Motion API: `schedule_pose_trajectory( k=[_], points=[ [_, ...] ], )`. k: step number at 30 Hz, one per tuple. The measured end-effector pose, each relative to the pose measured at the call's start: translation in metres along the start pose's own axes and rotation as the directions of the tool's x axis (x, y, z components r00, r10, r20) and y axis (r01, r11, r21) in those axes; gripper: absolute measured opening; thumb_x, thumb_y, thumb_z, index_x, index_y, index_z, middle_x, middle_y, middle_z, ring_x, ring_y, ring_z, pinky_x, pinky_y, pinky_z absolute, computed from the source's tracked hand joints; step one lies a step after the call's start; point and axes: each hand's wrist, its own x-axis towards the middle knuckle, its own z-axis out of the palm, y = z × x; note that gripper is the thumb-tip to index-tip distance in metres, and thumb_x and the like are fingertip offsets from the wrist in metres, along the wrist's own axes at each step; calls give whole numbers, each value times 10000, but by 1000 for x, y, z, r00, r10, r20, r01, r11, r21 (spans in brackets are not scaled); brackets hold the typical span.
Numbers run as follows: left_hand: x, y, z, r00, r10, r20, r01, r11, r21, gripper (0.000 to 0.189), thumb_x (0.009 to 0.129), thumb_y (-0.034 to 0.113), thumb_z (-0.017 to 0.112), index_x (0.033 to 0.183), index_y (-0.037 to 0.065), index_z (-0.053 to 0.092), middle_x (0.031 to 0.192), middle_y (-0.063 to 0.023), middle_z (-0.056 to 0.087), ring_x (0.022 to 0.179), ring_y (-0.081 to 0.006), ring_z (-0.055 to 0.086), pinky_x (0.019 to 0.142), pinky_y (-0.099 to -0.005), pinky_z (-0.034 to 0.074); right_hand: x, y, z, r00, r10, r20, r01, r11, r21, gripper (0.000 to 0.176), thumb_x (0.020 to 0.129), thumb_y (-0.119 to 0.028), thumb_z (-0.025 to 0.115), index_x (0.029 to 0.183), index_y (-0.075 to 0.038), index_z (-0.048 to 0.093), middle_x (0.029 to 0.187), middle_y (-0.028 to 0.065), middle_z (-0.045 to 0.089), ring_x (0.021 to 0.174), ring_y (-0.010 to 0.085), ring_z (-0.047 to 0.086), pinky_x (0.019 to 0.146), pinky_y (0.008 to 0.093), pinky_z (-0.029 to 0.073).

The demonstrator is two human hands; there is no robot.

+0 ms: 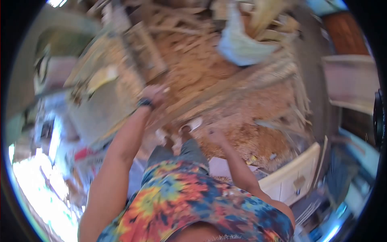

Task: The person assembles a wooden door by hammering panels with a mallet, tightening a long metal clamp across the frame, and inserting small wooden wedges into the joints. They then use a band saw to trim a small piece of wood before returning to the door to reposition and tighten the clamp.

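My left hand (155, 94), with a dark band (146, 103) on its wrist, is stretched forward near the edge of a work surface (90, 117) with a pale sheet on it. Its fingers look curled, and a small pale spot shows at their tips; blur hides whether they hold anything. My right hand (217, 136) hangs lower, over floor strewn with sawdust (252, 141). Motion smears its fingers, and I see no object in it. A long wooden plank (225, 90) lies ahead of both hands.
Ahead, wood scraps (189, 30) lie on the sawdust beside a pale sack (246, 50) stuffed with offcuts. At right are a cream-coloured panel or drawer front (292, 177) and a pale box-like piece (350, 82). My feet stand near the plank.
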Motion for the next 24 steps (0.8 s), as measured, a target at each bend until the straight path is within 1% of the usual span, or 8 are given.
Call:
schedule_pose_trajectory(
  k=[1,3,5,7,9,10,12,24],
  points=[
    [-1,4,-5,1000,-20,-1,20,1000,-2,369,743,231,557,1104,196,626,862,-141,667,797,-345,635,687,-471,499,-2,2,3,999,-18,-37,22,995,98,210,791,-200,553,824,-6,624,835,229,633,793,347,632,703,428,476],
    [-2,8,-10,999,14,-49,-13,999,37,256,772,220,541,1006,157,623,829,-133,655,790,-339,631,707,-463,497,-16,-23,-19,995,-65,-72,72,992,105,240,758,-210,560,844,4,627,835,232,636,825,393,617,725,429,482],
    [-5,19,-20,996,29,-84,-25,999,49,215,781,216,535,962,139,621,820,-131,651,790,-337,631,713,-459,496,-16,-17,-16,994,-43,-99,50,996,74,277,744,-219,566,888,5,642,854,235,641,835,392,620,743,428,488],
    [-3,23,-23,999,-37,12,36,996,84,188,801,218,523,924,110,615,841,-139,657,808,-335,634,735,-453,496,-14,-11,-12,995,-39,-92,43,998,45,320,731,-228,572,931,7,656,872,238,646,844,391,623,761,426,494],
    [-5,27,-26,998,-49,25,46,995,92,186,807,221,522,916,100,612,849,-145,659,818,-334,637,741,-450,497,-18,-15,-14,998,-2,-61,6,998,64,415,726,-234,574,1057,1,658,926,239,656,883,382,632,805,415,500],
    [-5,28,-29,997,-65,43,60,994,96,187,813,224,521,909,90,610,857,-152,661,827,-333,639,747,-448,499,-18,-18,-15,998,-6,-70,10,998,66,415,726,-234,574,1057,1,658,926,239,656,883,382,632,805,415,500],
    [-5,31,-31,995,-82,62,75,991,111,196,821,240,519,900,86,613,867,-162,665,839,-332,642,756,-444,502,-21,-24,-16,995,98,28,-100,987,126,471,725,-239,577,1134,-14,642,961,237,660,910,371,638,826,406,501],
    [-3,35,-32,993,-95,72,88,991,96,212,820,239,509,887,71,620,863,-179,668,836,-341,649,765,-460,499,-3,-17,12,992,98,-83,-82,981,175,440,738,-274,618,1105,-34,660,955,216,671,891,337,653,818,383,512]
  ],
)
